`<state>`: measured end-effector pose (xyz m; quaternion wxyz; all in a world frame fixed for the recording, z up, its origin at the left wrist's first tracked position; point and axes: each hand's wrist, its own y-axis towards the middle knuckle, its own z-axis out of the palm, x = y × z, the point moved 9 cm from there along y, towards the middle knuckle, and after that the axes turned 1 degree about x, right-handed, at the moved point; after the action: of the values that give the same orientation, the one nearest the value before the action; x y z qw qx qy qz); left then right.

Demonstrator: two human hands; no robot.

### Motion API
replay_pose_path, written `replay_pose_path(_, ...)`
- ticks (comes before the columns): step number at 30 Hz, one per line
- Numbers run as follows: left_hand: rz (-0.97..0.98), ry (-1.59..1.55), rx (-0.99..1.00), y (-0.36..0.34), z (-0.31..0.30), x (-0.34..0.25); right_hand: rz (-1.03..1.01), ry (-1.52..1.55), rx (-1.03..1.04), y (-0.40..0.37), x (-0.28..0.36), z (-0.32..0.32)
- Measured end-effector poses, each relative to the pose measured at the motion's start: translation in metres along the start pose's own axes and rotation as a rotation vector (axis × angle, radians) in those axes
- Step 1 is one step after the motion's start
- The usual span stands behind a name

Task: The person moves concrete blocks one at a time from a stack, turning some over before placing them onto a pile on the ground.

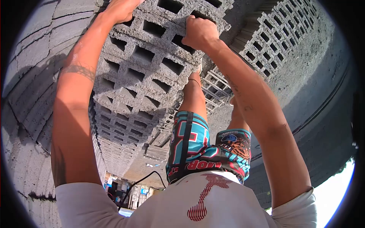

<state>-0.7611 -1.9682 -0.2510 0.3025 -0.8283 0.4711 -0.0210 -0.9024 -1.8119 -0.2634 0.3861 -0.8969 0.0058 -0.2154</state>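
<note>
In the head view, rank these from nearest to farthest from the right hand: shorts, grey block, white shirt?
1. Grey block: top, gripped by the right hand.
2. Shorts: middle, below it.
3. White shirt: bottom edge.

Left hand (121,8) fingers cut by top edge, feet (199,69) largely hidden behind concrete block (144,72), far clutter (129,192) indistinct.

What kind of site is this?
Likely an outdoor block yard or building site. The left hand and right hand grip a hollow block; rows of blocks lie on bare ground; a block wall stands on the left.
</note>
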Motion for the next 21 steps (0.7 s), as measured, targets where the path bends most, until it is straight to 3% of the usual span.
replay_pose_path(1,0.159,0.091,-0.111,0.000,-0.002,-0.006,0.009,-0.007,-0.023,0.000,0.000,0.002)
replay_pose_path(4,0.248,0.124,-0.317,-0.011,0.005,-0.005,-0.007,0.027,-0.084,-0.002,-0.001,0.005)
replay_pose_path(5,0.153,0.143,-0.182,-0.005,0.017,0.004,-0.010,0.064,-0.078,-0.002,-0.003,0.007)
replay_pose_path(10,0.046,0.172,-0.065,0.005,0.002,-0.015,0.010,0.049,-0.276,-0.010,-0.004,0.004)
replay_pose_path(15,-0.101,0.211,0.142,0.014,-0.001,-0.025,0.033,0.244,-0.149,-0.010,-0.013,0.006)
replay_pose_path(21,-0.055,0.179,0.113,0.011,0.009,-0.015,-0.018,0.303,-0.072,-0.009,-0.011,-0.002)
